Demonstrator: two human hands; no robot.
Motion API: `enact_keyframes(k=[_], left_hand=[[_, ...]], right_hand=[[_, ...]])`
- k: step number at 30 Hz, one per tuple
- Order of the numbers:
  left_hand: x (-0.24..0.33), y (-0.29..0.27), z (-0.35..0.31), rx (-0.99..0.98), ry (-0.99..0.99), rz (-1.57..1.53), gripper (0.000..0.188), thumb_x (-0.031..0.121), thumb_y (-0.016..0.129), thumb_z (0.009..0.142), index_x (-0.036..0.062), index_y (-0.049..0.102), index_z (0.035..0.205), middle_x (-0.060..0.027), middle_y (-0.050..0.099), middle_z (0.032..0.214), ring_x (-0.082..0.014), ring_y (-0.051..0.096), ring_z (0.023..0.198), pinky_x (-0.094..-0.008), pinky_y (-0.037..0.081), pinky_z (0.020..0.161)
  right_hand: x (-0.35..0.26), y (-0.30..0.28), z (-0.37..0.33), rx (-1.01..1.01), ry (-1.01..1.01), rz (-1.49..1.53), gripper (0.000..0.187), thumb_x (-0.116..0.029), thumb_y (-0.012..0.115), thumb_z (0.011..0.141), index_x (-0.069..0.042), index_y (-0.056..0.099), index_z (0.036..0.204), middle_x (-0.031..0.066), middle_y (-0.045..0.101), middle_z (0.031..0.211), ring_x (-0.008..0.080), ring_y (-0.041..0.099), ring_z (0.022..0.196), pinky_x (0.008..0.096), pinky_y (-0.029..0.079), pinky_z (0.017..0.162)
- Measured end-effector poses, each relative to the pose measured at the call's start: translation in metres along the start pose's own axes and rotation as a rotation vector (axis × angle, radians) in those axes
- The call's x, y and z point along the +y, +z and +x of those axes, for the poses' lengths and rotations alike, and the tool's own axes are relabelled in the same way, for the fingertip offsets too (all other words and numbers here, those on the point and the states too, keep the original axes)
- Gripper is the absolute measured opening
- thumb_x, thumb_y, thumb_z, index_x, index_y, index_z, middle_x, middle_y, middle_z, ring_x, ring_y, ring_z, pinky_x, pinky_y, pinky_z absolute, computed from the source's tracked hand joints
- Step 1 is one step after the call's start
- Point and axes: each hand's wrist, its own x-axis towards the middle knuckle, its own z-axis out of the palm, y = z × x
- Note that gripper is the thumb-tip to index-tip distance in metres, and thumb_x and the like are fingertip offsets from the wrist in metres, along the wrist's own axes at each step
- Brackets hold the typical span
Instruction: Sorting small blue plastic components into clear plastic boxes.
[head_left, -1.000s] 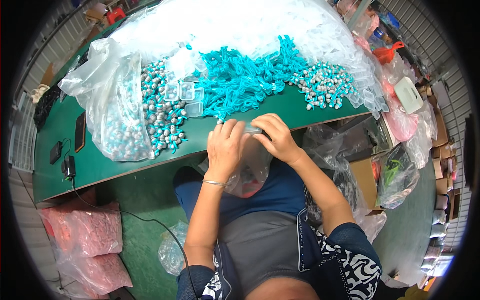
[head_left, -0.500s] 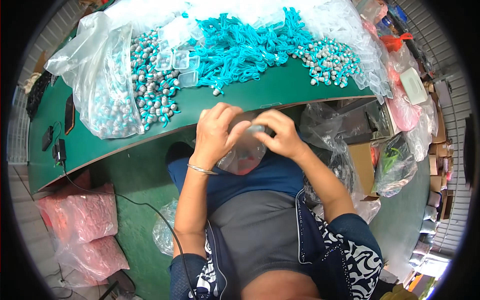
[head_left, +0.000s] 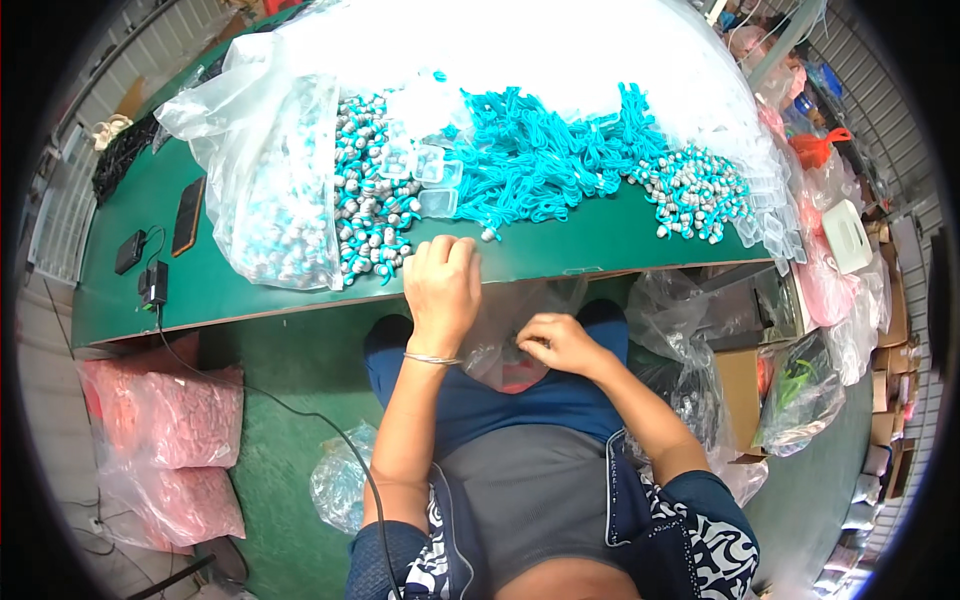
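Note:
My left hand (head_left: 443, 290) is over the table's front edge, its back toward me and its fingers curled; whatever lies under them is hidden. Just beyond it are a loose grey-and-teal bead piece (head_left: 489, 235) and a small clear plastic box (head_left: 438, 203). My right hand (head_left: 562, 345) is lower, over my lap, with thumb and fingers pinched together. Anything in that pinch is too small to make out. Beside it, a clear plastic bag (head_left: 490, 345) hangs open between my knees, with something reddish showing at its bottom.
On the green table (head_left: 360, 305) lie teal cord bundles (head_left: 530, 165), two heaps of grey-and-teal bead pieces (head_left: 695, 190), a filled clear bag (head_left: 285, 200) and a phone (head_left: 187, 217). A black cable (head_left: 290, 408) runs down past my left arm. Bags of pink pieces (head_left: 180, 415) stand on the floor.
My hands, together over the clear bag before, have come apart. The left has moved to the table edge; the right has dropped lower over my lap. The view has shifted, so the table appears lower.

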Motion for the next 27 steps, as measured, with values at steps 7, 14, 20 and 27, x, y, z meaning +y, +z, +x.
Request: enact_keyframes(k=[7,14,20,27], left_hand=[[-0.002,0.01,-0.004,0.011,-0.048,0.04,0.013,0.01,0.069,0.082,0.0095,0.068,0.095,-0.0058,0.062,0.089,-0.0274,0.058,0.083,-0.0411,0.042,0.071],[0.001,0.011,-0.001,0.046,-0.049,0.005,0.011,0.009,0.069,0.082,0.0103,0.069,0.093,-0.0051,0.061,0.089,-0.0271,0.058,0.084,-0.0408,0.042,0.071],[0.001,0.011,-0.003,0.051,-0.069,-0.005,0.011,0.009,0.069,0.082,0.0102,0.069,0.094,-0.0051,0.062,0.09,-0.0272,0.058,0.085,-0.0407,0.042,0.072],[0.002,0.008,-0.002,0.032,-0.084,-0.084,0.011,0.01,0.07,0.082,0.0103,0.069,0.093,-0.0059,0.062,0.09,-0.0278,0.059,0.086,-0.0406,0.043,0.074]], right_hand=[[-0.09,-0.067,0.124,0.367,-0.425,-0.494,0.023,-0.015,0.073,0.079,-0.008,0.067,0.101,0.0079,0.066,0.105,0.0279,0.059,0.102,0.0409,0.043,0.087],[-0.072,-0.043,0.215,0.495,-0.394,-0.67,0.035,-0.022,0.076,0.078,-0.01,0.065,0.11,0.0071,0.064,0.114,0.0283,0.056,0.109,0.0469,0.035,0.096],[-0.073,-0.047,0.218,0.549,-0.51,-0.673,0.011,-0.014,0.074,0.081,-0.01,0.065,0.086,0.0015,0.068,0.096,0.0227,0.06,0.099,0.0454,0.036,0.094],[-0.056,-0.097,0.125,0.506,-0.472,-0.283,0.012,-0.001,0.07,0.079,-0.005,0.064,0.089,0.0084,0.068,0.098,0.0268,0.066,0.093,0.0377,0.051,0.082]])
